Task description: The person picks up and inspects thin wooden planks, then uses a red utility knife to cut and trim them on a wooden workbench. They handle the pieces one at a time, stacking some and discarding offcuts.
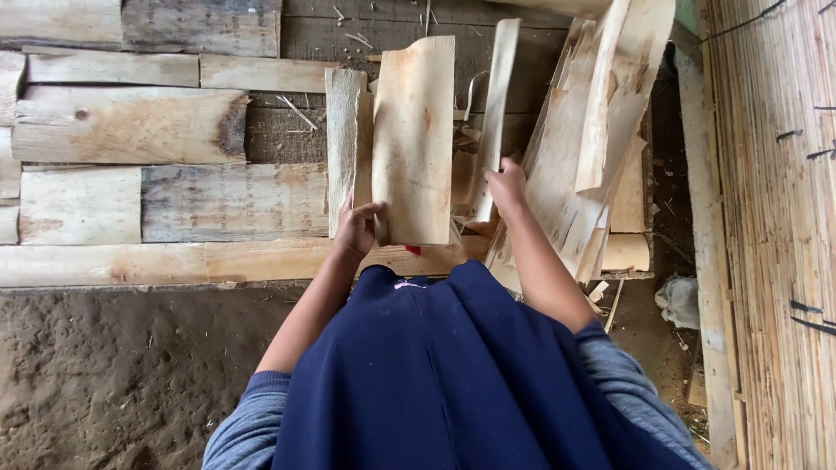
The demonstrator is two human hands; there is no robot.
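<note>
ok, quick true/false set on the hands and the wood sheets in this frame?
1. The left hand grips a broad pale wood sheet at its lower edge. True.
2. The right hand is empty. False: it holds a narrow wood strip.
3. A loose pile of sheets lies to the right of the hands. True.
4. The plank platform is metal. False: it is rough wooden boards.
5. The ground below is bare dirt. True.
</note>
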